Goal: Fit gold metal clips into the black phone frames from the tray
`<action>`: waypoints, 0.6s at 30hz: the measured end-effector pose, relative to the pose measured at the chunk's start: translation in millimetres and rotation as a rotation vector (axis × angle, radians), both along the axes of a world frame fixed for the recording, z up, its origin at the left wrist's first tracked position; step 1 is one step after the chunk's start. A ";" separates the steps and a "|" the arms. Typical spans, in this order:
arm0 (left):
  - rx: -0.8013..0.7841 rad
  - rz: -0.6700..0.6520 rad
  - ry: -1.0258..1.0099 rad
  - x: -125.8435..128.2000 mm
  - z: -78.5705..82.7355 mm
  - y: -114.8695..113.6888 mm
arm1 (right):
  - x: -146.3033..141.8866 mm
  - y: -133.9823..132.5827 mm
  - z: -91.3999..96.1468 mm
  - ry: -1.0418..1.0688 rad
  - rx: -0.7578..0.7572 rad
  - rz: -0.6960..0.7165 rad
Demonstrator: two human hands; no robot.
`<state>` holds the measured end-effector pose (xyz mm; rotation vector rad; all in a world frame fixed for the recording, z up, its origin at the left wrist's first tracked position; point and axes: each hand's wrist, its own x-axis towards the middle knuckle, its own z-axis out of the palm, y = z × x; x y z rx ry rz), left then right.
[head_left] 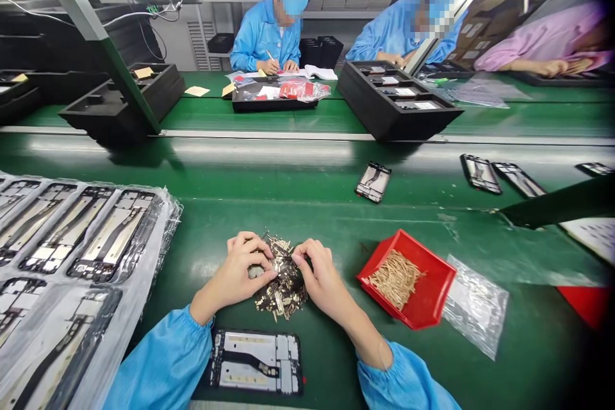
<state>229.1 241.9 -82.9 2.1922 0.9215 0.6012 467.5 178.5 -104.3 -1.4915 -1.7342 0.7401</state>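
Note:
A loose pile of small metallic parts (283,298) lies on the green work surface, with my hands on either side of it. My left hand (245,269) reaches in from the left, thumb and fingers curled together at the pile's edge. On the right side, my right hand (319,272) has its thumb and index finger pinched over the pile. Whatever is between the fingertips of either hand is too small to make out. Just below the pile, a phone frame (257,362) with a black flex cable lies flat, close to my left sleeve.
At right a red bin (439,291) holds thin tan pieces (396,278), beside a clear plastic bag (478,307). A plastic tray (137,307) of phone frames fills the left. Another phone frame (373,182) lies farther back. Across the bench, people work near black boxes (398,112).

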 end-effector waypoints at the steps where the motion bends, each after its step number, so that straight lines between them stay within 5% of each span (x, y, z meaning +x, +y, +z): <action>1: 0.002 0.013 0.003 -0.4 1.0 -0.6 | 0.7 0.1 -0.4 0.011 -0.004 -0.007; 18: -0.038 0.085 -0.102 4.8 -3.3 -2.3 | -7.2 -4.8 8.0 0.296 -0.053 0.131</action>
